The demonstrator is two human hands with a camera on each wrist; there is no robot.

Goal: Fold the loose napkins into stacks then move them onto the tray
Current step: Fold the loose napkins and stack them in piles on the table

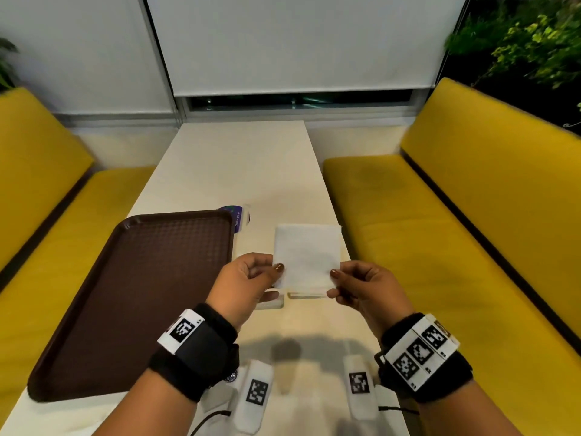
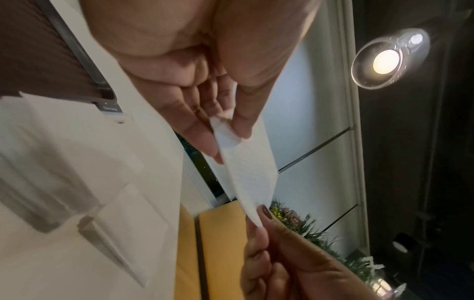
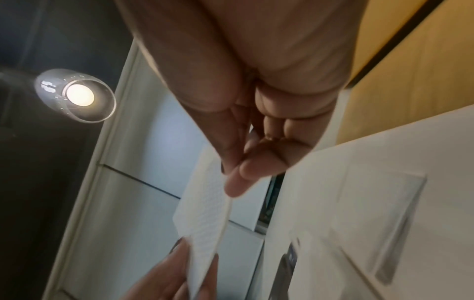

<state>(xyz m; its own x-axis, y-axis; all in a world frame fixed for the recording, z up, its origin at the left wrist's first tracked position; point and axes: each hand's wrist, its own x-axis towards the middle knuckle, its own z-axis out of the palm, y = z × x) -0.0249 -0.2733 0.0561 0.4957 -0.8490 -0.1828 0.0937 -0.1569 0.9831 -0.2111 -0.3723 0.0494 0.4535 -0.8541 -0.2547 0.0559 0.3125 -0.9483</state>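
A white square napkin (image 1: 306,254) is held up above the table between both hands. My left hand (image 1: 251,278) pinches its near left corner with thumb and fingers; my right hand (image 1: 361,283) pinches the near right corner. In the left wrist view the napkin (image 2: 246,172) shows edge-on between my left hand (image 2: 225,125) and the other hand's fingers. The right wrist view shows the napkin (image 3: 202,219) hanging from my right hand (image 3: 233,180). The brown tray (image 1: 132,297) lies bare on the table to the left. More white napkins (image 1: 303,294) lie on the table under my hands, mostly hidden.
The narrow white table (image 1: 239,171) runs away from me between two yellow benches (image 1: 471,231). A small purple card (image 1: 235,215) lies behind the tray's far right corner. Two white tagged devices (image 1: 254,394) with cables sit near the table's front edge.
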